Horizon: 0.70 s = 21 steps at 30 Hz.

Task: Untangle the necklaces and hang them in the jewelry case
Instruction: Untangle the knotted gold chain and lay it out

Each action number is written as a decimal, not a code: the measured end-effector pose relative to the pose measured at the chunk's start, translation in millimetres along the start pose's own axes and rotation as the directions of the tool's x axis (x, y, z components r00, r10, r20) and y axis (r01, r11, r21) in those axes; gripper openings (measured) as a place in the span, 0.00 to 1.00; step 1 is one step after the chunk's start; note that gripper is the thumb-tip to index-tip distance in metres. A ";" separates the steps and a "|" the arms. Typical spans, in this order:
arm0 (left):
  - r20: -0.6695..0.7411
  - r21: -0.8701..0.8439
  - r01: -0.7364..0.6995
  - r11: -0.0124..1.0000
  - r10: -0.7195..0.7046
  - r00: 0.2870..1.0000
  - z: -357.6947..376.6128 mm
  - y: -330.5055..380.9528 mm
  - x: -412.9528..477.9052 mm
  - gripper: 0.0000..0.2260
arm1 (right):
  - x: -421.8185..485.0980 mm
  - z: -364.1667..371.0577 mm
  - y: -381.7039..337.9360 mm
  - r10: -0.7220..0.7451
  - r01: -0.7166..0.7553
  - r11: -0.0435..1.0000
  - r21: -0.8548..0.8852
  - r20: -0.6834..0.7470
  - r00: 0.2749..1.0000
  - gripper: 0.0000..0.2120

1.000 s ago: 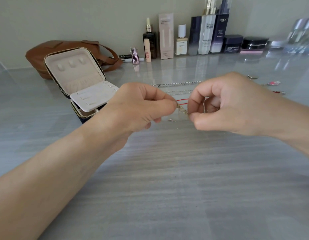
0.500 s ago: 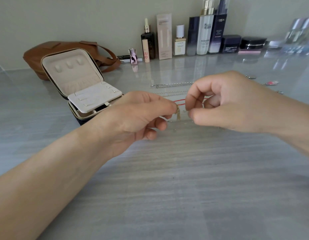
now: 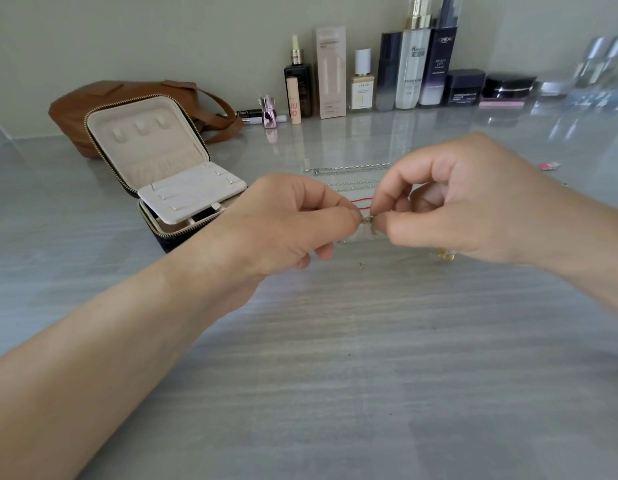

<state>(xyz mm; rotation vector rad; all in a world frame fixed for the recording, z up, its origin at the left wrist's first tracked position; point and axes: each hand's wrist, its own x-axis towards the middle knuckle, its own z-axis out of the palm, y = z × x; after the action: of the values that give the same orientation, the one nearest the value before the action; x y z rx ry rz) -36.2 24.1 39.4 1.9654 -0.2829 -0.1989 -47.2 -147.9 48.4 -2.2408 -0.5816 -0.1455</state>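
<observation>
Necklace (image 3: 368, 221) pinched from both sides, fingers of left hand (image 3: 290, 220) and right hand (image 3: 467, 199) narrow on it; jewelry case (image 3: 151, 143) open leftward, nearer left hand.

Brown bag (image 3: 93, 112), cosmetic bottles (image 3: 411, 64) along wall.

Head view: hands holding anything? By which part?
Left hand and right hand each pinch the gold necklace at adjacent spots with their fingers; clasp or chain, too small to tell.

The dark bottle (image 3: 443, 64) reads L'OREAL (first letter faint), the peach tube (image 3: 293, 102) JU, DO.
</observation>
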 end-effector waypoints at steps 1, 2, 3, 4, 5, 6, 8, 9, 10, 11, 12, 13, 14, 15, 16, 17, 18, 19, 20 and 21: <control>0.006 -0.022 0.011 1.000 -0.011 1.000 -1.0 -0.6 0.6 0.08 | -0.1 -0.3 -0.1 0.004 -0.004 1.000 0.002 0.004 1.000 0.04; 0.016 -0.052 0.024 0.998 -0.023 1.000 -1.8 -0.9 0.9 0.06 | -0.1 -0.4 -0.4 0.009 -0.009 1.000 0.005 0.008 1.000 0.04; 0.031 -0.087 0.037 0.996 -0.034 0.999 -2.1 -0.7 0.8 0.03 | -0.1 -0.5 -0.7 0.014 -0.014 1.000 0.008 0.013 1.000 0.04; 0.051 -0.124 0.049 0.991 -0.043 0.998 -2.1 -0.5 0.4 0.03 | -0.2 -0.7 -1.0 0.016 -0.017 1.000 0.009 0.021 1.000 0.04; 0.070 -0.162 0.062 0.985 -0.051 0.996 -1.9 -0.1 0.1 0.02 | -0.3 -0.6 -1.0 0.017 -0.017 1.000 0.007 0.030 0.999 0.04; 0.082 -0.200 0.073 0.977 -0.057 0.995 -1.9 0.3 0.0 0.03 | -0.4 -0.6 -0.7 0.019 -0.019 1.000 0.000 0.038 0.999 0.04; 0.074 -0.290 0.094 0.952 -0.076 0.994 -3.1 1.1 0.2 0.05 | -0.8 -0.3 0.7 0.030 -0.029 0.999 -0.022 0.057 0.998 0.04; 0.060 -0.335 0.101 0.937 -0.086 0.994 -4.4 1.7 0.7 0.06 | -1.2 0.1 1.7 0.037 -0.035 0.999 -0.035 0.068 0.997 0.04; 0.047 -0.363 0.101 0.926 -0.090 0.995 -5.7 2.4 1.1 0.06 | -1.6 0.7 2.6 0.040 -0.037 0.998 -0.046 0.078 0.996 0.04; 0.040 -0.372 0.096 0.923 -0.088 0.995 -6.7 2.6 1.6 0.06 | -1.8 1.2 3.0 0.040 -0.036 0.998 -0.048 0.081 0.996 0.03; 0.039 -0.363 0.087 0.928 -0.079 0.996 -7.2 2.5 1.9 0.06 | -1.6 1.8 2.9 0.036 -0.034 0.999 -0.033 0.074 0.997 0.02; 0.044 -0.344 0.076 0.936 -0.065 0.997 -7.3 2.1 2.0 0.06 | -1.2 1.7 2.4 0.028 -0.027 1.000 -0.003 0.058 0.998 0.01; 0.053 -0.319 0.063 0.946 -0.049 0.997 -6.9 1.5 1.5 0.06 | -0.8 1.6 1.9 0.013 -0.014 1.000 0.028 0.033 0.999 0.01; 0.061 -0.290 0.050 0.956 -0.034 0.998 -6.5 0.6 1.4 0.05 | -0.5 1.1 1.3 -0.004 0.004 0.999 0.047 0.007 1.000 0.02; 0.060 -0.257 0.036 0.966 -0.021 0.998 -5.9 -0.1 1.3 0.04 | -0.1 0.5 0.5 -0.018 0.019 0.998 0.056 -0.014 1.000 0.03; 0.053 -0.224 0.023 0.974 -0.011 0.999 -5.2 -0.7 1.3 0.04 | 0.1 0.2 -0.3 -0.028 0.029 0.998 0.055 -0.029 0.999 0.03; 0.040 -0.191 0.012 0.982 -0.005 0.999 -4.7 -1.3 1.4 0.04 | 0.2 0.4 -0.9 -0.034 0.036 0.998 0.045 -0.035 0.999 0.03; 0.022 -0.157 0.003 0.988 0.000 1.000 -4.1 -1.4 1.3 0.04 | 0.3 0.9 -1.2 -0.039 0.040 0.999 0.031 -0.034 0.999 0.03; 0.004 -0.121 -0.008 0.993 0.009 1.000 -3.5 -1.3 1.1 0.04 | 0.6 1.8 -1.0 -0.039 0.040 0.999 0.019 -0.030 0.999 0.03; -0.010 -0.089 -0.019 0.996 0.018 1.000 -2.8 -1.0 0.9 0.04 | 0.9 2.7 -0.6 -0.036 0.036 0.999 0.015 -0.024 0.999 0.02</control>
<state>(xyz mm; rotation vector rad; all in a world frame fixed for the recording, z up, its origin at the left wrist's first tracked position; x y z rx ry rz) -34.5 26.7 39.6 1.8744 -0.2810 -0.1871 -46.9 -145.2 47.3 -2.2114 -0.6089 -0.1850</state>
